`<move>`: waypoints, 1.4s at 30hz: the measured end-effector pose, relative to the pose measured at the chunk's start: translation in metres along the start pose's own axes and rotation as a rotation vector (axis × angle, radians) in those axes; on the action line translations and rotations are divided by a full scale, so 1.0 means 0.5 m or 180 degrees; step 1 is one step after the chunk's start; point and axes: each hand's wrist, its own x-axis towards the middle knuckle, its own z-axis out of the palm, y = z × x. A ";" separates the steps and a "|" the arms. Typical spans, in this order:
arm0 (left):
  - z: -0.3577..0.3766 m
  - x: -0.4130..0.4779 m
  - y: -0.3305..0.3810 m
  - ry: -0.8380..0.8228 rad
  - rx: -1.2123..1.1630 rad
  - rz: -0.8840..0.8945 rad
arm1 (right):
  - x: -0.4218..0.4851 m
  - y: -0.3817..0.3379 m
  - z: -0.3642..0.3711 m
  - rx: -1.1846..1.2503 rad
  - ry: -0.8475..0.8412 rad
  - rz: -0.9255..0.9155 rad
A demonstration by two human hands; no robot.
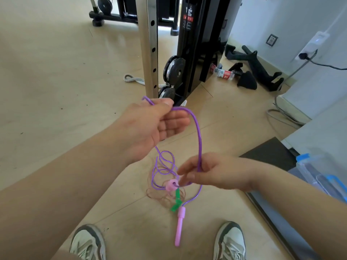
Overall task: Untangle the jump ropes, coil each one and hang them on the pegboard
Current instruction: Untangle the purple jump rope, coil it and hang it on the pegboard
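Together, left hand (150, 126), right hand (212, 173) hold purple rope (199, 132); bin (309, 171) contents unclear.

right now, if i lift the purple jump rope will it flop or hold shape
Probably springy, not limp: the purple jump rope holds a smooth arch between left hand and right hand. Its pink handle would likely swing.

Bright, soft daylight washes the pale wooden plank floor (56, 68) nearly white at far left; shadows are faint and diffuse. Wide-angle distortion swells the bare left forearm (62, 177). The right hand (216, 174) is slightly motion-blurred; the thin purple plastic jump rope (199, 139) looks crisp.
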 end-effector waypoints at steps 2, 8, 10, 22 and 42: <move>-0.007 0.011 0.007 0.0040 -0.0423 -0.0071 | 0.000 0.000 0.003 -0.0167 0.0300 0.0207; -0.024 -0.002 -0.048 -0.0836 0.2018 -0.0630 | -0.023 -0.058 -0.024 0.1695 0.1285 -0.0589; -0.018 -0.023 -0.065 -0.1345 0.2994 -0.0599 | -0.030 -0.072 -0.033 0.2031 0.1441 -0.0701; -0.019 -0.025 -0.051 -0.1431 0.4136 -0.0219 | -0.022 -0.063 -0.010 0.2535 0.1133 -0.0652; -0.045 0.026 -0.077 -0.0762 0.3330 0.0717 | -0.055 -0.081 -0.091 0.4069 0.1446 -0.0696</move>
